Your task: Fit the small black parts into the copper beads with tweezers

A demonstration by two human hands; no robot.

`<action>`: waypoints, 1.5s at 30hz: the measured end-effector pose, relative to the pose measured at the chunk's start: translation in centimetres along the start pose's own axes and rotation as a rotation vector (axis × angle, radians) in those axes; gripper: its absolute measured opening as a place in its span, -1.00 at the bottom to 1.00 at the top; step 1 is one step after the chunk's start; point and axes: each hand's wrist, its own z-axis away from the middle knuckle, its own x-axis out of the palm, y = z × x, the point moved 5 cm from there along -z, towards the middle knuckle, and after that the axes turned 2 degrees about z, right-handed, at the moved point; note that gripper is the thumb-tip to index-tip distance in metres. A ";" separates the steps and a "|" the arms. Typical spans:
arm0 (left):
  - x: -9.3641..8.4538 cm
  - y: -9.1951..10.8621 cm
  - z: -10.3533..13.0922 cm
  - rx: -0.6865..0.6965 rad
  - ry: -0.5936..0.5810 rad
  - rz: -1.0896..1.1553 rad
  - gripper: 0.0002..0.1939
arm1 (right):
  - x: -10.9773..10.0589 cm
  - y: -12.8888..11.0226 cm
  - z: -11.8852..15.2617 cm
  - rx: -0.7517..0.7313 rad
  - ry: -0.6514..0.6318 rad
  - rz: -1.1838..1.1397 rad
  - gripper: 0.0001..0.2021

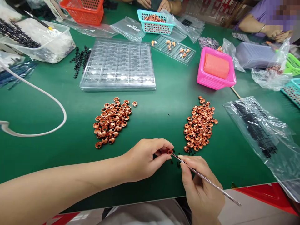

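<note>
Between thumb and fingertips, my left hand (150, 156) pinches a small copper-coloured cup (170, 152) with its opening turned up. My right hand (201, 184) grips a thin metal rod-like tool (211, 182), and the tool's tip meets the cup. Which kind of tool it is, I cannot tell. Tiny black pieces (178, 164) lie on the green table around the fingertips. Up and to the left sits a pile of copper-coloured cups (112, 120) with holes in them; a second pile of such cups (200, 125) lies just beyond my right hand.
Stacked clear compartment trays (119, 65) stand beyond the left pile. A pink basket (217, 82) holds an orange-red block. At right lies a plastic bag (257, 131) of black parts. A white cable (58, 106) loops at left. Co-workers' hands (165, 5) work across the table.
</note>
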 end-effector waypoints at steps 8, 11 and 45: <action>-0.1 -0.1 -0.2 -0.034 0.036 0.029 -0.90 | -0.1 0.0 0.0 -0.001 0.003 0.000 -0.67; -0.2 0.1 -0.2 -0.034 0.035 0.000 -0.91 | -0.1 0.0 -0.1 0.000 -0.004 0.007 -0.67; -0.4 0.3 -0.5 -0.034 0.030 -0.022 -0.91 | 0.1 -1.2 -0.6 -0.184 -0.094 0.164 -0.57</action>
